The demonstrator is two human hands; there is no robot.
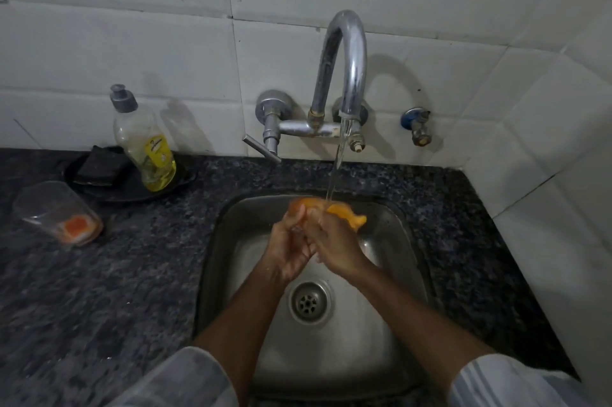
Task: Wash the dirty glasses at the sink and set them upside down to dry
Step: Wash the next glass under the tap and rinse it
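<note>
A clear glass point(56, 212) with orange residue in its bottom stands upright on the dark granite counter, left of the sink point(212, 257). Over the basin, my left hand point(289, 251) and my right hand point(336, 242) are pressed together under the running water point(337, 158). Both are closed on a soft orange thing point(349, 214) that looks like a sponge; it is blurred. Its ends stick out beyond my fingers on both sides. No glass is in either hand.
The curved chrome tap point(347, 58) is running. A dish soap bottle point(145, 148) with yellow liquid and a black scrub pad point(99, 168) sit on a dark tray at the back left. The drain point(309, 302) lies below my wrists. Tiled walls close the back and right.
</note>
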